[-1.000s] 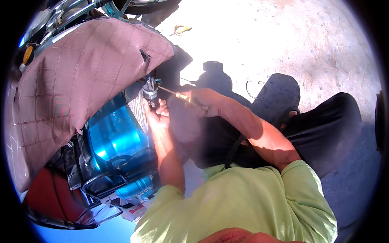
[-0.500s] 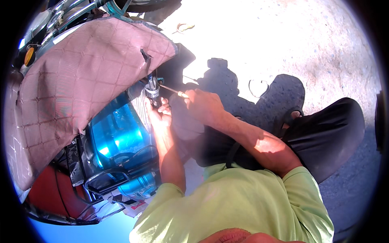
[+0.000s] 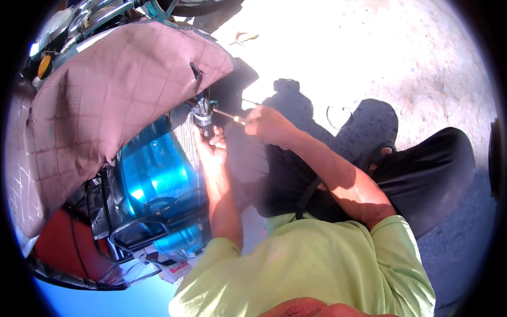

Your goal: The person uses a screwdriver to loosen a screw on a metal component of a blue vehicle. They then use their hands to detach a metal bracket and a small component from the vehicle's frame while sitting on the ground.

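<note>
In my right hand (image 3: 272,127) is a screwdriver (image 3: 228,114) with a pale handle, gripped by closed fingers. Its thin shaft points left, and the tip meets a small metal fitting (image 3: 202,111) under the edge of a pink quilted cover (image 3: 105,90). My left hand (image 3: 212,145) is curled around the dark lower end of that fitting, fingers bent and thumb up against it. Shadow and the cover hide the fitting's upper part, so its exact kind is unclear.
Left of my forearm, a shiny blue metal body (image 3: 156,169) sits beside a black tubular frame (image 3: 138,230). Chrome parts and an orange reflector (image 3: 44,67) show at upper left. A thin loop (image 3: 338,117) lies on sunlit concrete (image 3: 412,58). My bent knee (image 3: 449,158) is at right.
My right hand has shifted slightly up and right, and more of the screwdriver's handle shows. My left hand keeps its hold; the view has moved a little.
</note>
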